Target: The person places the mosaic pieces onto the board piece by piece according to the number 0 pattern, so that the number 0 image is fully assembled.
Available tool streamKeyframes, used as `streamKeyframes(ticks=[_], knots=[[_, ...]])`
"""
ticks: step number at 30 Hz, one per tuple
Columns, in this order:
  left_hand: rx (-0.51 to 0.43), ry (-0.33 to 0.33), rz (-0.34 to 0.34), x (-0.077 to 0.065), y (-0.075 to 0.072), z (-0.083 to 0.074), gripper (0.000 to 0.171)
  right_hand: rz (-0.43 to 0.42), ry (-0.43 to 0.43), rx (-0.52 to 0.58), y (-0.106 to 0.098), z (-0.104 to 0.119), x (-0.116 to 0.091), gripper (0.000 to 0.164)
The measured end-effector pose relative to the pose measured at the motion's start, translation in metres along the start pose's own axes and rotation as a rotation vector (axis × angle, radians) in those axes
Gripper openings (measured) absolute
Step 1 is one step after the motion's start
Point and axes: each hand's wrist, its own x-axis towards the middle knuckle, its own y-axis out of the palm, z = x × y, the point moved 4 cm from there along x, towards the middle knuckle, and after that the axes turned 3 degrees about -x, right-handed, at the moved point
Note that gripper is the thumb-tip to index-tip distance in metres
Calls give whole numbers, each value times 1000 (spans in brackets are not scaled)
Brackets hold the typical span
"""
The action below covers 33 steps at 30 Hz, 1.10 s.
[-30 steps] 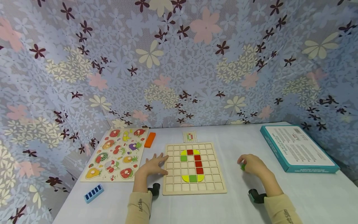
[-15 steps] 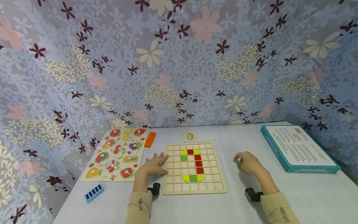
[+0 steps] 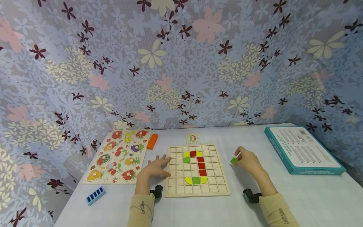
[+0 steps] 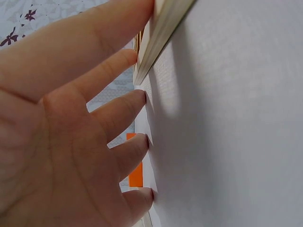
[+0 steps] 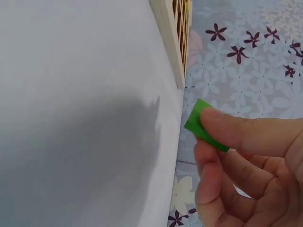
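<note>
A wooden grid board (image 3: 175,191) lies in the middle of the table, holding red, green and yellow tiles in a ring with a gap on its left side. My left hand (image 3: 154,168) has its fingers spread, thumb and index finger touching the board's left edge; in the left wrist view the other fingertips (image 4: 142,97) rest on or near the table. To the right of the board, my right hand (image 3: 249,160) pinches a green square tile (image 5: 201,124) between thumb and fingers, raised above the table. A small pattern card (image 3: 193,138) lies behind the board.
At the left lies a fruit puzzle board (image 3: 116,157), with an orange block (image 3: 152,142) beside it. A light blue piece with dark slots (image 3: 95,195) lies nearer the front. A teal box (image 3: 304,151) sits at the right. A flowered curtain (image 3: 181,78) stands behind the table.
My right hand has moved left and away from me, toward the board, carrying the green tile, which now shows more clearly. The left hand and the board have stayed in place.
</note>
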Motion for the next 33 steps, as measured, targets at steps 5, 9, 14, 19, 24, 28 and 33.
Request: streamKeyframes(ticks=[5,9,14,19,24,28,33], knots=[[11,5,4,1,0,0,73,-43,-31,35,1,9,2,25],[21,8,5,2,-1,0,73,-41,-37,56,1,16,3,20],[25,6,7,2,0,0,73,-38,-36,85,3,24,4,17],[21,7,7,2,0,1,74,-42,-60,93,5,34,4,16],[21,15,2,2,0,2,73,-44,-69,111,9,43,7,15],[24,17,0,2,0,3,73,-33,-79,138,12,49,8,15],[19,16,2,1,1,2,73,-26,-98,164,18,56,8,15]])
